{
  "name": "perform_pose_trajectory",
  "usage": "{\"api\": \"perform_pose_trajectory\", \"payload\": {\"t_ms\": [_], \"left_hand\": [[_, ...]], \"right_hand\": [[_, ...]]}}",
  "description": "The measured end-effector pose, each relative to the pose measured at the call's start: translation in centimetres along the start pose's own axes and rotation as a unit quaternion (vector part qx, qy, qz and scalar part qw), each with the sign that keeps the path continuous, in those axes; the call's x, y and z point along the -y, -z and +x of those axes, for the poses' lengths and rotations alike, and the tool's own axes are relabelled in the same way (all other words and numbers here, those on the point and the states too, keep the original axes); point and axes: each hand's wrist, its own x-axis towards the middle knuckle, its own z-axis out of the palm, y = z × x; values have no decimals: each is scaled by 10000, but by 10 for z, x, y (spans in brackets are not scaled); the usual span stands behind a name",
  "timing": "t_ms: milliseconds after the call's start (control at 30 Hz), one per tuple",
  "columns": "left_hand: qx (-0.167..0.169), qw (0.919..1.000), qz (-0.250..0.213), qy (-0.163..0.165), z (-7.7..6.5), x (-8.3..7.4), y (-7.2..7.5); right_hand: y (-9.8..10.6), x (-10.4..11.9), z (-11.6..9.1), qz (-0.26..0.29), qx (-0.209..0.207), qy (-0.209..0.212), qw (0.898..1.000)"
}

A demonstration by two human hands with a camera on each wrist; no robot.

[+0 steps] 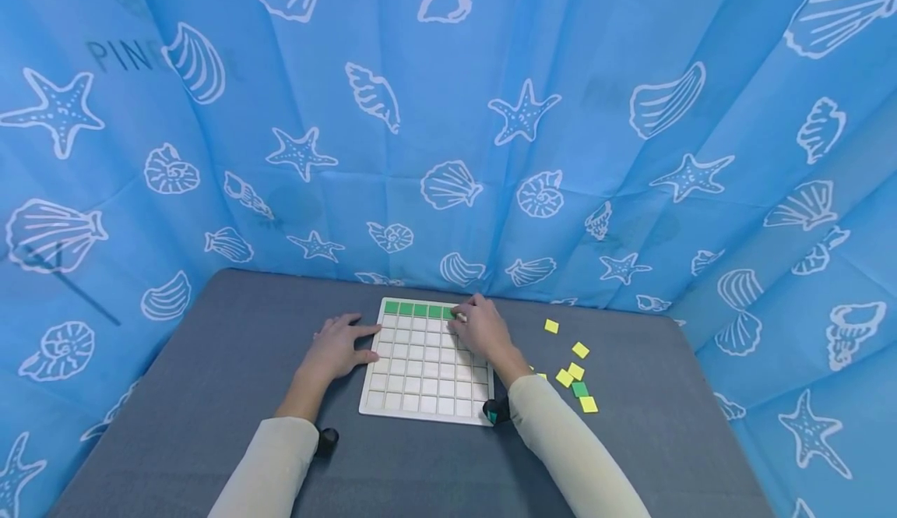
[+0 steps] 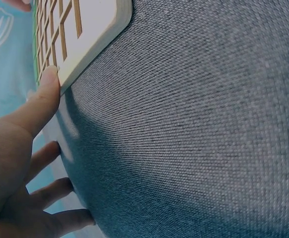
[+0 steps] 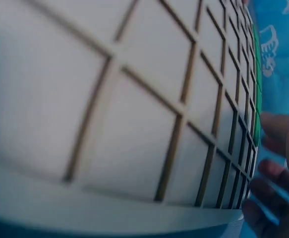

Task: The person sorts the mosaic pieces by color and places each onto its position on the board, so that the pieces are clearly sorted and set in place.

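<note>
A white gridded board lies on the grey table, with a row of green square tiles along its far edge. My left hand is spread at the board's left side. In the left wrist view, the left thumb rests on the board's rim while the other fingers fan out over the cloth. Over the far right corner, my right hand has its fingertips at the right end of the green row, covering the cells beneath. Its fingers are loosely bent and apart in the right wrist view.
Several yellow square tiles lie scattered right of the board, along with a loose green tile. Some sit close to the right forearm. A blue curtain with white shell prints hangs behind the grey table.
</note>
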Motion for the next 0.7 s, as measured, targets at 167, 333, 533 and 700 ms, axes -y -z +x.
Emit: {"api": "perform_pose_trajectory", "payload": {"t_ms": [167, 333, 533, 700], "left_hand": [[-20, 10000, -16, -9, 0, -2, 2], [-31, 10000, 11, -29, -2, -2, 2], [20, 10000, -2, -18, -1, 0, -1], [54, 10000, -18, -7, 0, 1, 0]], "right_hand": [[2, -3, -8, -631, -291, -6, 9976], [3, -4, -17, -997, -326, -82, 9944], [7, -3, -29, -782, -327, 52, 9964], [10, -5, -38, -829, -71, 139, 9964]]}}
